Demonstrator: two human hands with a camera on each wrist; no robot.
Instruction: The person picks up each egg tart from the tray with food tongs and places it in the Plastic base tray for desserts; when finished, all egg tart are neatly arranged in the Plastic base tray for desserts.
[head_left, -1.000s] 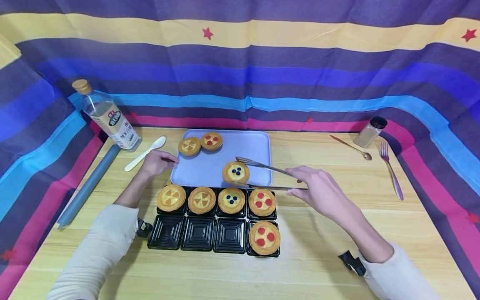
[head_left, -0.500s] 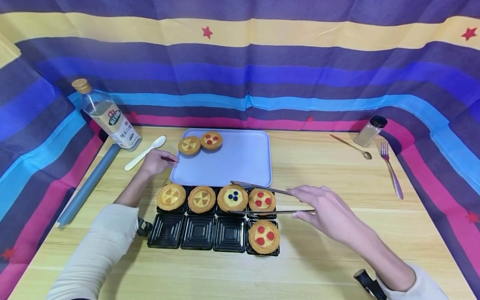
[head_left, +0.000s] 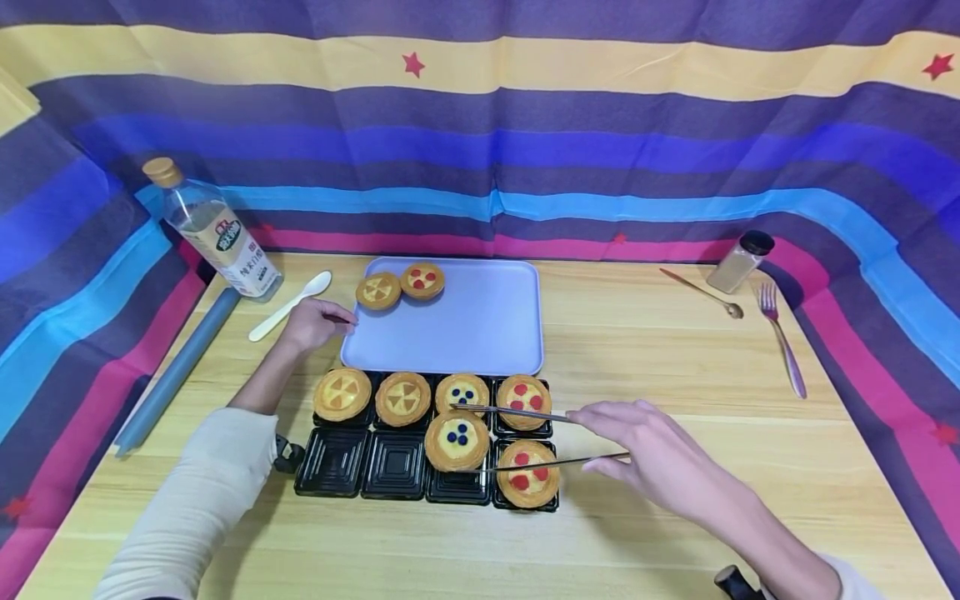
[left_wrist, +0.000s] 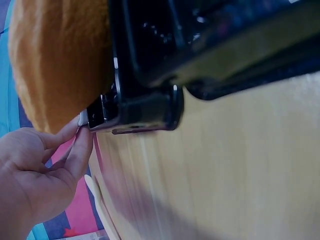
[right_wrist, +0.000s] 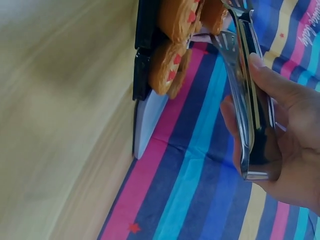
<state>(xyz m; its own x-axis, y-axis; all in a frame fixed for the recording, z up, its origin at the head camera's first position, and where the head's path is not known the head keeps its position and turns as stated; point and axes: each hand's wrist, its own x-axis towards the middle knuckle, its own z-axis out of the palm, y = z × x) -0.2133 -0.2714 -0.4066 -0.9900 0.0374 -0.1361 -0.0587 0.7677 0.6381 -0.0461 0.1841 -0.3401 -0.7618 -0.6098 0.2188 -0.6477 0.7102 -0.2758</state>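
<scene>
Moved nearer since a second ago: the blueberry tart (head_left: pixel 457 439), then over the lilac tray (head_left: pixel 487 325), now sits between the tips of the metal tongs (head_left: pixel 525 436) above the near row of the black mould (head_left: pixel 360 475), over the third cup from the left. Right hand (head_left: pixel 660 454) has come toward the near edge with it, fingers and thumb squeezing the tongs' arms. Left hand (head_left: pixel 311 323) unchanged, fingertips pinching the tray's left rim. Far row of the mould holds four tarts; a strawberry tart (head_left: pixel 528 473) fills the near right cup, just beside the held one. Two more tarts stay on the tray's far left corner. Bottle (head_left: pixel 210 229) and white spoon (head_left: pixel 288 307) stand far left on the table.
</scene>
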